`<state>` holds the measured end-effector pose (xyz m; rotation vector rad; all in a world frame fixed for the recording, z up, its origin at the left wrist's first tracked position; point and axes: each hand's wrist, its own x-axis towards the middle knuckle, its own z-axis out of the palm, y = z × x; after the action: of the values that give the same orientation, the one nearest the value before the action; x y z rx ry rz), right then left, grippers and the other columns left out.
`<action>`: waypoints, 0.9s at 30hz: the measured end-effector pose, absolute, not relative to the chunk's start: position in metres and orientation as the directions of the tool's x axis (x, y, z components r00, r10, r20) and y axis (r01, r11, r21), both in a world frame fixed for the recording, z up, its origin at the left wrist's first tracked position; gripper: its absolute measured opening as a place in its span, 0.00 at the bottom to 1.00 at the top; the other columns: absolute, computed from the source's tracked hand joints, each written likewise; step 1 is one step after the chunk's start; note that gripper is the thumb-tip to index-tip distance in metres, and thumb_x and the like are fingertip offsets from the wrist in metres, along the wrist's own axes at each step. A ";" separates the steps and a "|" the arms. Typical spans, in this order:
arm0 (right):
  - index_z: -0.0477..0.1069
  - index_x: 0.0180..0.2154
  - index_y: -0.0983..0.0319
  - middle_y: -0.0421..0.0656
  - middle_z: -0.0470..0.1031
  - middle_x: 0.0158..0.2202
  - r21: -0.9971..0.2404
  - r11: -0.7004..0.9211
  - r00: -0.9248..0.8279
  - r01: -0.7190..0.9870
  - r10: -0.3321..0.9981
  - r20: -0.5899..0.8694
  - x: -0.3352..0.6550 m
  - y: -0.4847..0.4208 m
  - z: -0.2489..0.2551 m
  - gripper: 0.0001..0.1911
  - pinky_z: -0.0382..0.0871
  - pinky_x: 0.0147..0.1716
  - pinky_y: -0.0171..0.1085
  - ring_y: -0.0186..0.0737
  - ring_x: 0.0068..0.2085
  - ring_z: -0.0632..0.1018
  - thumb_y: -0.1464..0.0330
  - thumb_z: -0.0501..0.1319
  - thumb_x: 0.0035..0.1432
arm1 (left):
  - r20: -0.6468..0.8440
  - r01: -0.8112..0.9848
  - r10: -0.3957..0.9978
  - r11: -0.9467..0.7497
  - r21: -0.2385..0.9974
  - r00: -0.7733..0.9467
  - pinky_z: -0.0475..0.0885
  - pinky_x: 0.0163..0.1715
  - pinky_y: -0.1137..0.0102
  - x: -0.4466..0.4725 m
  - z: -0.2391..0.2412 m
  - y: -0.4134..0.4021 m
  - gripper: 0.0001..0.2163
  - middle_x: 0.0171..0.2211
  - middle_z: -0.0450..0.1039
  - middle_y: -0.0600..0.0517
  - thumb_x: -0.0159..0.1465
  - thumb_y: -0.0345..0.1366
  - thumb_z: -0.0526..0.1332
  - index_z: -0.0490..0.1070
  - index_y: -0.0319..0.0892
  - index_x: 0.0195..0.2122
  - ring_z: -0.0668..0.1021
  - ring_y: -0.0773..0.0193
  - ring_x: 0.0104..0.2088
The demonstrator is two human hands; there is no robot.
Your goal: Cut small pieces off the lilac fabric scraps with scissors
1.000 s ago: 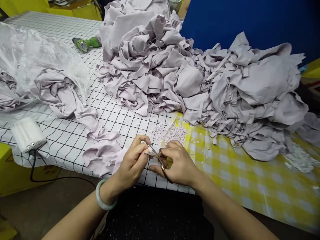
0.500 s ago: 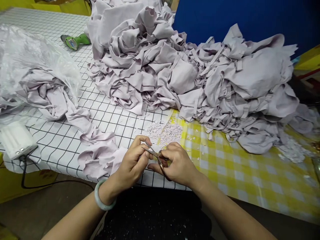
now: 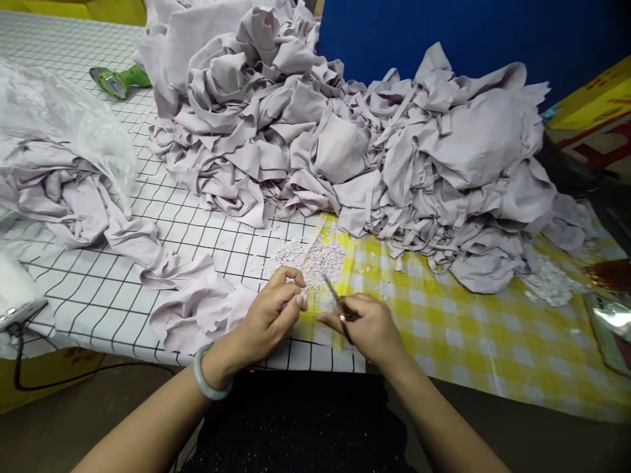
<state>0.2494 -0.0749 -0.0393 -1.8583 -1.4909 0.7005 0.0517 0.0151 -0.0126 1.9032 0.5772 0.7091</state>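
Observation:
My left hand (image 3: 276,312) is closed in a pinch on a length of pale lilac fabric (image 3: 197,305), which runs from behind the hand leftward across the table. Only a tiny edge of cloth shows at the fingertips. In my right hand (image 3: 367,325) I hold small scissors (image 3: 337,294), their blades pointing up and away, apart from the left fingers. Whether the blades are parted is hard to see. Just beyond both hands lies a scatter of tiny lilac cloth snippets (image 3: 315,259).
A large heap of lilac fabric pieces (image 3: 340,144) fills the back. At left are a clear plastic bag (image 3: 64,98), a green rotary cutter (image 3: 118,80) and a white device (image 3: 18,295) with a black cable. More snippets (image 3: 552,282) lie at right on the yellow checked cover (image 3: 468,335).
The scissors have drawn away to the right from my left fingertips, where their blades were before. My left hand keeps its pinch. The whole view has shifted slightly.

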 end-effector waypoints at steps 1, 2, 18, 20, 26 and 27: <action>0.68 0.22 0.59 0.39 0.66 0.20 -0.797 -0.177 0.231 0.577 0.972 -0.049 0.253 -0.077 -0.039 0.26 0.61 0.25 0.37 0.37 0.23 0.67 0.44 0.67 0.52 | 0.220 0.109 0.636 -0.436 0.893 0.740 0.72 0.45 0.64 0.049 -0.010 0.012 0.10 0.44 0.67 0.44 0.73 0.30 0.51 0.69 0.41 0.35 0.72 0.58 0.47; 0.70 0.27 0.59 0.39 0.68 0.22 -0.827 -0.191 0.236 0.529 0.969 -0.074 0.255 -0.080 -0.039 0.24 0.62 0.25 0.37 0.38 0.24 0.69 0.45 0.67 0.53 | 0.222 0.129 0.599 -0.486 0.865 0.769 0.72 0.46 0.63 0.045 -0.006 0.008 0.09 0.46 0.68 0.43 0.73 0.32 0.53 0.69 0.41 0.35 0.73 0.57 0.47; 0.60 0.30 0.57 0.44 0.72 0.31 -0.745 0.339 -0.314 0.574 0.932 0.181 0.146 -0.042 -0.042 0.11 0.67 0.34 0.41 0.46 0.36 0.72 0.77 0.58 0.55 | 0.045 0.546 0.906 -0.291 0.785 0.420 0.71 0.36 0.67 -0.118 0.005 0.018 0.04 0.32 0.72 0.50 0.66 0.32 0.60 0.73 0.40 0.38 0.74 0.62 0.33; 0.58 0.28 0.57 0.41 0.67 0.26 -0.755 0.327 -0.309 0.569 0.935 0.171 0.146 -0.046 -0.037 0.12 0.64 0.29 0.38 0.41 0.30 0.69 0.79 0.56 0.54 | 0.009 0.396 0.797 -0.309 0.864 0.604 0.73 0.37 0.67 -0.120 0.022 0.025 0.04 0.34 0.74 0.49 0.67 0.33 0.60 0.75 0.41 0.39 0.76 0.62 0.35; 0.61 0.32 0.57 0.39 0.68 0.29 -0.952 0.062 -0.192 0.301 0.981 0.003 0.185 -0.085 -0.017 0.08 0.68 0.27 0.35 0.37 0.28 0.72 0.70 0.61 0.60 | 0.140 0.715 0.861 -0.487 0.502 0.488 0.69 0.56 0.51 -0.126 -0.009 0.065 0.17 0.53 0.73 0.42 0.60 0.25 0.57 0.76 0.43 0.48 0.73 0.49 0.54; 0.61 0.32 0.57 0.39 0.68 0.30 -0.966 0.021 -0.178 0.258 0.984 -0.026 0.190 -0.091 -0.018 0.09 0.69 0.27 0.35 0.37 0.29 0.73 0.69 0.61 0.60 | 0.132 0.771 0.868 -0.488 0.409 0.480 0.69 0.55 0.50 -0.126 -0.018 0.071 0.18 0.53 0.73 0.42 0.59 0.24 0.57 0.77 0.43 0.48 0.73 0.48 0.54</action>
<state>0.1899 -0.0908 -0.0177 -1.3119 -1.5390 1.2093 -0.1262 0.0714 -0.0182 2.4361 1.3906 0.4670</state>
